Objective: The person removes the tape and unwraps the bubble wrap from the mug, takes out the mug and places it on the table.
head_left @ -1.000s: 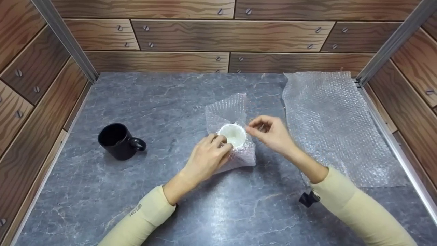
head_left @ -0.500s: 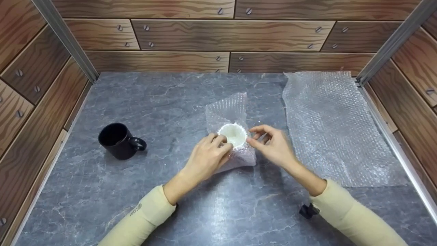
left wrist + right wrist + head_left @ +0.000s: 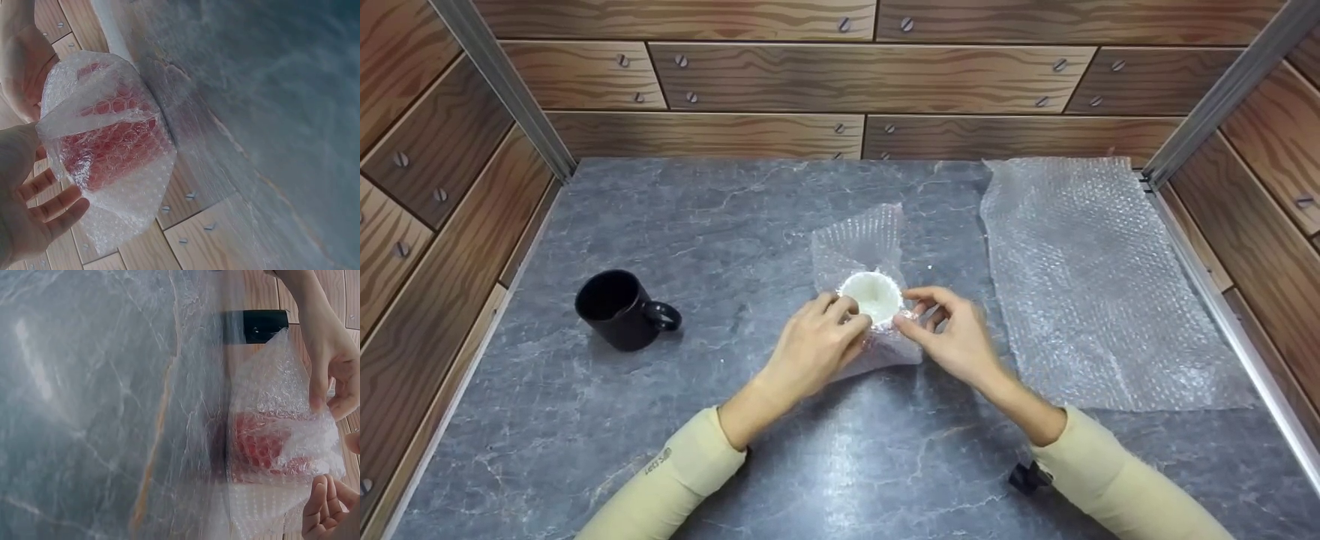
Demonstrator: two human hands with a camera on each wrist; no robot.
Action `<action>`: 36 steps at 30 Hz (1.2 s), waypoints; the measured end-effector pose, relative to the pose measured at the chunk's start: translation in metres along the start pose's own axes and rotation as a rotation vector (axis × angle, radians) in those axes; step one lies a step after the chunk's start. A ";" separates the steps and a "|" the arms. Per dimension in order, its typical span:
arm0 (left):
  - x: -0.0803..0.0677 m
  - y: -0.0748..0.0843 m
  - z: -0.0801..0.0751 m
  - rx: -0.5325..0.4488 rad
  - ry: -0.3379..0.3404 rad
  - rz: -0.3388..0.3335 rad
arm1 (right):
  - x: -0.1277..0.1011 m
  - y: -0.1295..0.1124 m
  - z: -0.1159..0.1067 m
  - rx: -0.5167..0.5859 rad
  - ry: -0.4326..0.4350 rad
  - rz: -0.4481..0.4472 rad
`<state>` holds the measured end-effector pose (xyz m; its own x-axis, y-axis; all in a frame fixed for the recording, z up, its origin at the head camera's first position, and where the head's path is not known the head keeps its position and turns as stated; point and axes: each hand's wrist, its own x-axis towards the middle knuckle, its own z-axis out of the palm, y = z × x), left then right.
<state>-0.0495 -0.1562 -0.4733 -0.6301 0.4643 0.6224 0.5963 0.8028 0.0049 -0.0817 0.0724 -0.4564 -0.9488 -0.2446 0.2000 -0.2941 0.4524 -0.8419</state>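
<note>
A cup point(image 3: 871, 295), white inside, stands upright in the middle of the table, wrapped in bubble wrap point(image 3: 861, 244). Its red outside shows through the bubbles in both wrist views. One flap of wrap spreads out behind it and a folded corner sticks out in front. My left hand point(image 3: 817, 341) pinches the wrapped rim at the left, fingertips over the edge. On the opposite side, my right hand point(image 3: 956, 334) pinches the wrap between thumb and fingers right at the rim. In the right wrist view the right fingertips point(image 3: 320, 482) press at the wrap's upper edge.
A black mug point(image 3: 619, 311) stands at the left, its handle toward the middle. A large sheet of bubble wrap point(image 3: 1102, 285) lies flat along the right side of the grey marbled table point(image 3: 720, 210). Wood-patterned walls point(image 3: 870, 79) enclose the back and sides.
My right hand has moved along the cup's right rim toward the front, its fingers now on the wrap there. The left hand has stayed in place.
</note>
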 end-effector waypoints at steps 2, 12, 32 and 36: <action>0.000 0.000 0.000 0.001 0.000 0.000 | -0.001 0.001 0.001 -0.010 0.006 -0.007; 0.003 -0.001 -0.003 -0.002 0.001 0.003 | -0.001 0.004 0.006 -0.089 0.040 -0.067; 0.005 -0.010 -0.021 -0.107 -0.127 -0.017 | -0.002 0.004 0.005 -0.112 0.021 -0.039; 0.005 -0.018 -0.024 -0.100 -0.103 -0.022 | -0.002 0.005 0.006 -0.108 0.016 -0.036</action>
<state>-0.0516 -0.1772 -0.4510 -0.6887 0.4868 0.5374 0.6248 0.7745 0.0990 -0.0807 0.0695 -0.4639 -0.9388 -0.2492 0.2379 -0.3381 0.5334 -0.7753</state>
